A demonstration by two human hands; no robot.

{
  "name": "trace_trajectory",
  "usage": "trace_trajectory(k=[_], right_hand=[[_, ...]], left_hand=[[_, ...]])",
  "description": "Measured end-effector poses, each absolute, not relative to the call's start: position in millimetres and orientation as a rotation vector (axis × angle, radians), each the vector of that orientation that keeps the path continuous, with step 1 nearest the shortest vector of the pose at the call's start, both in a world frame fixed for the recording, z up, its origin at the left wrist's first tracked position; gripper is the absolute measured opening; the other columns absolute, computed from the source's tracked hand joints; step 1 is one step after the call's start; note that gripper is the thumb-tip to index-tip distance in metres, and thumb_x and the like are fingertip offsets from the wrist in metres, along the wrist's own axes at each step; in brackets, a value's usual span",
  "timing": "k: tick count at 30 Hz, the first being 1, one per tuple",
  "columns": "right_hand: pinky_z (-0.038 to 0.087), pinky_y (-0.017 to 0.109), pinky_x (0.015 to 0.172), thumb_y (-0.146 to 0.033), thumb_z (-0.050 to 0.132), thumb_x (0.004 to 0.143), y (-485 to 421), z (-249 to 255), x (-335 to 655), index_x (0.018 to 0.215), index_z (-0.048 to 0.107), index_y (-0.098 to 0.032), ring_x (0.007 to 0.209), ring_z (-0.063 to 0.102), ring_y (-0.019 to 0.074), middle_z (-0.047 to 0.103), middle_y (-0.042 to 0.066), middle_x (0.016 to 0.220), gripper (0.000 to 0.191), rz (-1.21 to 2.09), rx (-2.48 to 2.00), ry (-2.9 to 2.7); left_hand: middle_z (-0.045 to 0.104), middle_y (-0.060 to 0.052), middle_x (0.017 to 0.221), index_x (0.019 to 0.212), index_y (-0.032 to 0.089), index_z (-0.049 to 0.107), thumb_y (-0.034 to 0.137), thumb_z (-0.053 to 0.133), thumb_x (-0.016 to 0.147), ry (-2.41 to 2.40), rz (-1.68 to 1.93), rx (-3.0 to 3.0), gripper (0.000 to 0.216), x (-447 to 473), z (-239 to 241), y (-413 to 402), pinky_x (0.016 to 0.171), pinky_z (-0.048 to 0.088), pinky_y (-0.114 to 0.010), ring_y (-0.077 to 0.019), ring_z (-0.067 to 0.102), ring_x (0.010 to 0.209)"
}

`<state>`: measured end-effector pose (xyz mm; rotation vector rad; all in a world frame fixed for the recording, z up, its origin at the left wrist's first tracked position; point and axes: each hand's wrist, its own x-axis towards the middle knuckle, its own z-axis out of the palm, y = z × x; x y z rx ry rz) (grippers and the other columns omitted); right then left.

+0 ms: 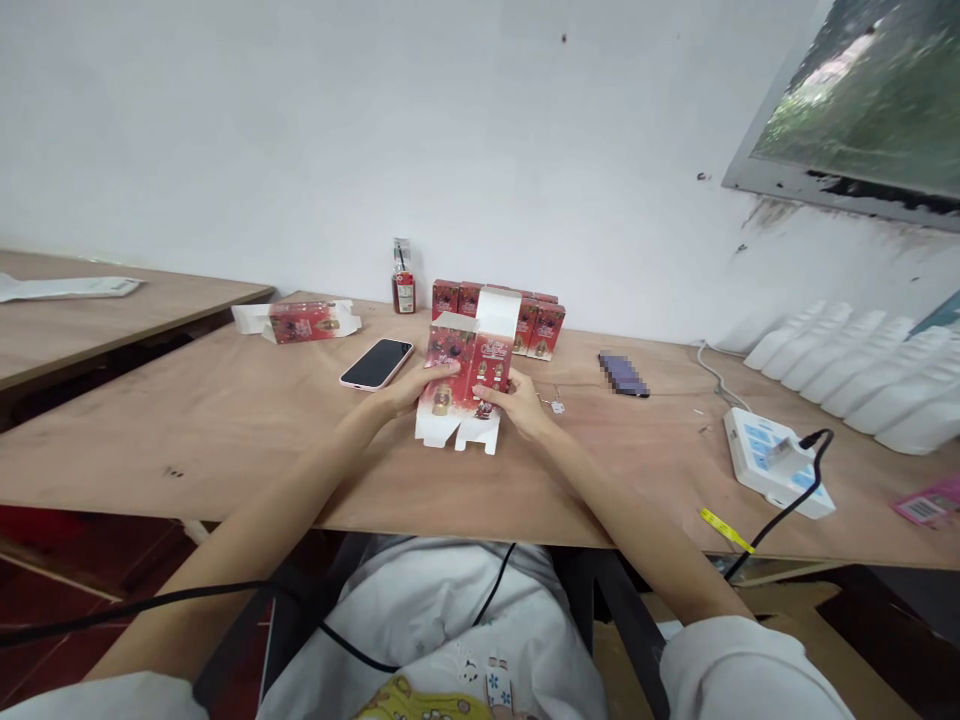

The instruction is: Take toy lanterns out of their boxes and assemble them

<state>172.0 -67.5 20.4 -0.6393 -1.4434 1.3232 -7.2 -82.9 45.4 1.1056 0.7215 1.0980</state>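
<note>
Both hands hold a red Christmas gift box (466, 372) above the table, its printed panels facing me. White flaps stick out at its top and bottom ends, unfolded. My left hand (424, 383) grips the left edge, thumb across the front. On the right side, my right hand (521, 402) wraps the edge with its thumb on the printed face. Behind it, several closed red boxes (545, 332) stand upright in a group by the wall. A flattened-looking red box (307, 322) with open white flaps lies to the left.
A phone (377, 364) lies left of my hands, near a small bottle (403, 280) of dark liquid. Rightward are a purple, pixelated phone-shaped item (623, 375), a white power strip (776, 463) with a black cable, and a row of white bottles (862, 370).
</note>
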Motion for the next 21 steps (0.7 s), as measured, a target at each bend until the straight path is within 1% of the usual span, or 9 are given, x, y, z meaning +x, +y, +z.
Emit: trace_trajectory(k=[3,7,10,13,15,17,19,20,21], right_hand=[[0.053,0.033,0.071,-0.035,0.084,0.049,-68.2,19.9,170.8,0.078,0.063,-0.018,0.069,0.063,0.0149,0.069,0.001,0.08,0.04,1.303,-0.661,-1.402],[0.052,0.03,0.069,-0.037,0.083,0.05,-71.8,19.0,167.8,0.08,0.062,-0.018,0.069,0.063,0.0143,0.069,0.001,0.081,0.041,1.31,-0.667,-1.395],[0.052,0.027,0.065,-0.046,0.075,0.062,-74.8,18.8,165.8,0.089,0.061,-0.02,0.067,0.064,0.0134,0.069,0.0,0.082,0.04,1.341,-0.573,-1.406],[0.05,0.027,0.053,-0.057,0.058,0.075,-76.0,17.4,166.2,0.099,0.054,-0.023,0.055,0.062,0.0126,0.068,-0.001,0.079,0.042,1.358,-0.494,-1.454],[0.048,0.026,0.049,-0.057,0.052,0.08,-75.6,15.5,167.7,0.099,0.052,-0.023,0.051,0.06,0.0118,0.066,-0.001,0.077,0.039,1.254,-0.503,-1.487],[0.049,0.025,0.053,-0.05,0.05,0.083,-74.0,13.1,170.0,0.096,0.052,-0.022,0.055,0.06,0.0114,0.065,0.0,0.078,0.031,1.041,-0.551,-1.504],[0.049,0.026,0.059,-0.042,0.05,0.085,-71.2,11.0,173.0,0.093,0.052,-0.021,0.065,0.06,0.0124,0.063,0.002,0.083,0.023,0.795,-0.628,-1.512],[0.049,0.027,0.063,-0.038,0.05,0.085,-69.3,10.2,174.6,0.093,0.051,-0.021,0.071,0.06,0.0131,0.062,0.003,0.086,0.019,0.678,-0.669,-1.519],[0.049,0.027,0.066,-0.034,0.05,0.085,-67.3,9.6,176.2,0.093,0.051,-0.021,0.076,0.058,0.0138,0.061,0.004,0.089,0.016,0.572,-0.709,-1.527]], left_hand=[[0.072,-0.01,0.085,0.086,0.013,0.068,0.022,0.081,0.054,0.8,1.205,1.22,0.036,-12.0,46.0,-79.1,0.074,0.056,-0.037,-0.0265,0.068,0.078],[0.071,-0.007,0.077,0.077,0.012,0.068,0.022,0.083,0.048,0.886,1.29,1.286,0.034,-20.1,47.2,-76.0,0.072,0.055,-0.035,-0.0239,0.068,0.073],[0.071,-0.007,0.077,0.076,0.013,0.067,0.027,0.082,0.05,0.845,1.409,1.256,0.033,-27.1,53.1,-72.1,0.074,0.054,-0.036,-0.024,0.067,0.075],[0.071,-0.005,0.083,0.082,0.015,0.064,0.034,0.078,0.056,0.723,1.73,1.152,0.035,-47.2,63.6,-62.9,0.082,0.053,-0.036,-0.0232,0.066,0.086],[0.07,-0.002,0.09,0.092,0.017,0.06,0.039,0.068,0.068,0.662,1.91,1.036,0.033,-72.6,68.7,-54.5,0.086,0.051,-0.033,-0.0191,0.063,0.094],[0.067,0.0,0.09,0.094,0.018,0.055,0.035,0.055,0.081,0.688,2.084,0.828,0.022,-105.3,68.2,-46.1,0.086,0.049,-0.027,-0.0123,0.06,0.094],[0.063,0.001,0.083,0.089,0.018,0.049,0.035,0.041,0.088,0.943,2.254,0.631,0.019,-138.5,61.1,-39.8,0.08,0.049,-0.023,-0.009,0.058,0.087],[0.06,0.001,0.077,0.085,0.017,0.046,0.033,0.033,0.091,1.159,2.271,0.638,0.021,-153.0,55.7,-37.8,0.074,0.049,-0.021,-0.0086,0.057,0.081],[0.056,0.002,0.071,0.082,0.017,0.043,0.03,0.029,0.092,1.243,2.269,0.647,0.021,-165.2,49.8,-36.7,0.069,0.048,-0.021,-0.0088,0.056,0.075]])
